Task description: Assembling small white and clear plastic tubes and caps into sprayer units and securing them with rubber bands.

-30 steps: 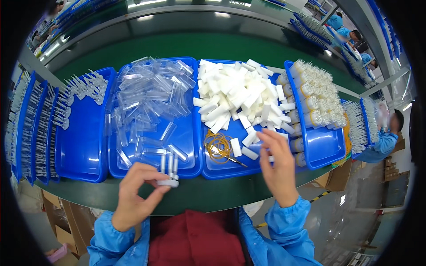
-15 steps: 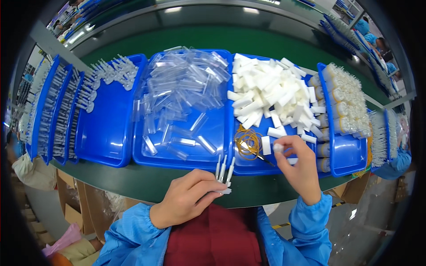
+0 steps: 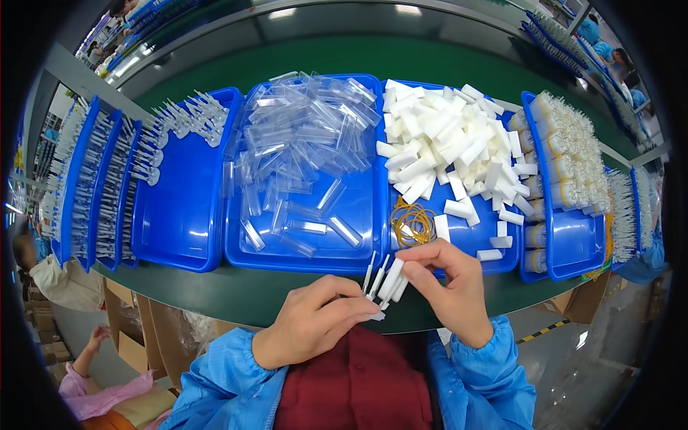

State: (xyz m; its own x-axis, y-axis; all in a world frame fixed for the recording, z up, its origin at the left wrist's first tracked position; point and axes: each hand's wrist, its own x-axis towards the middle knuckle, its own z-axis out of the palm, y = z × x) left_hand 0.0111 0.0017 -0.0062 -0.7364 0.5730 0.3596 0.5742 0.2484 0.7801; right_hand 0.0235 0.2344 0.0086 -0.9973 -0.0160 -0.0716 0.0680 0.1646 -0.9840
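The person's left hand (image 3: pixel 313 320) grips, between thumb and fingers, the pale base of a small white plastic piece with thin upright prongs (image 3: pixel 380 277), which lean slightly toward the right. It is held above the near edge of the dark green table (image 3: pixel 201 290), in front of the trays. The right hand (image 3: pixel 453 285) pinches a white rectangular foam block (image 3: pixel 391 278) by its upper end, tilted, right at the prongs. Another white block shape shows just beside it; whether that one sits on a prong or in the fingers, I cannot tell.

Beyond the hands, a blue plastic tray (image 3: pixel 484 233) carries a heap of loose white foam blocks (image 3: pixel 451 136) and a coil of yellow-brown cord (image 3: pixel 414 221). Left of it, a second blue tray (image 3: pixel 337 259) holds clear plastic tubes (image 3: pixel 308 129), piled toward the far side. Farther left, a third blue tray (image 3: pixel 179 215) holds more white pronged pieces (image 3: pixel 197 118) along its far and left edges.
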